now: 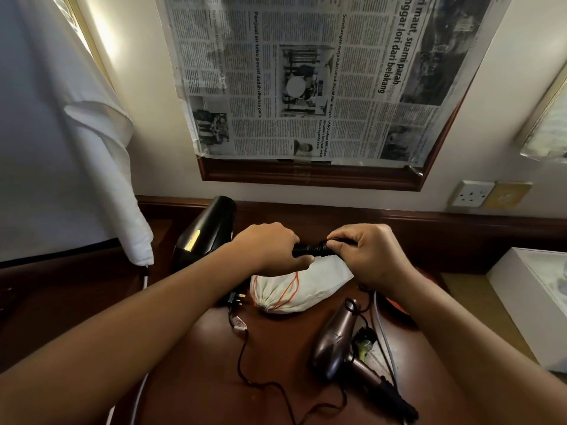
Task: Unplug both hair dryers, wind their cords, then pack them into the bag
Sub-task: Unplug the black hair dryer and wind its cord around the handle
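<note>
Handle of black dryer (pixel 202 237) buried inside left hand (pixel 270 246), wrist covering the body's lower end. Cord (pixel 310 249) vanishing under right hand (pixel 365 253) fingers. Bag (pixel 294 286) top hidden behind both hands. Bronze dryer (pixel 337 348) handle tip dark, blurred. Newspaper (pixel 306 72) cropped by top edge.

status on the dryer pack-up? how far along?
Done: wall socket is bare, and a plug lies on the desk.
In hand: left hand and right hand grip the black dryer's handle and cord.
Left: brown dryer's cord lies loose; the white bag lies cinched, neither dryer inside.
</note>
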Tool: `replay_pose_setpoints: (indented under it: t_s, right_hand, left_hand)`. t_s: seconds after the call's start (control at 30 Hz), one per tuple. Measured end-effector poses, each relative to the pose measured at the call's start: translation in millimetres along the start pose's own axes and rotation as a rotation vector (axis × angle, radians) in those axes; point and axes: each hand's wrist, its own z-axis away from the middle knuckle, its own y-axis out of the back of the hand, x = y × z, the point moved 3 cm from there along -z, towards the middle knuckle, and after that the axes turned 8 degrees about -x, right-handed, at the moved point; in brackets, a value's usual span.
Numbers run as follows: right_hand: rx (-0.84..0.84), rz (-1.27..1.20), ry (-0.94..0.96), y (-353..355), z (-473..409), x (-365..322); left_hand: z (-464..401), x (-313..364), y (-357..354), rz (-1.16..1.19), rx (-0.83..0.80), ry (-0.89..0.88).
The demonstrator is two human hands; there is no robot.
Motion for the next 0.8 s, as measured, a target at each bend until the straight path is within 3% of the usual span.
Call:
replay_pose_setpoints:
  t_s: [0.27,0.57,0.8]
  right_hand:
    - [0.116,-0.256,-0.151,-13.1,16.5,-3.6]
    - [0.079,-0.897,-0.541,-40.0,26.5,7.5]
    - [-0.002,-1.130,-0.550,-53.4,34.0,-8.6]
  left_hand:
    - [-3.4,-4.4,-1.7,-0.002,0.042,0.016]
    - [1.1,-5.3,1.4,-0.021,0.107,0.039]
    - [2.1,-4.4,5.1,-0.029,0.157,0.018]
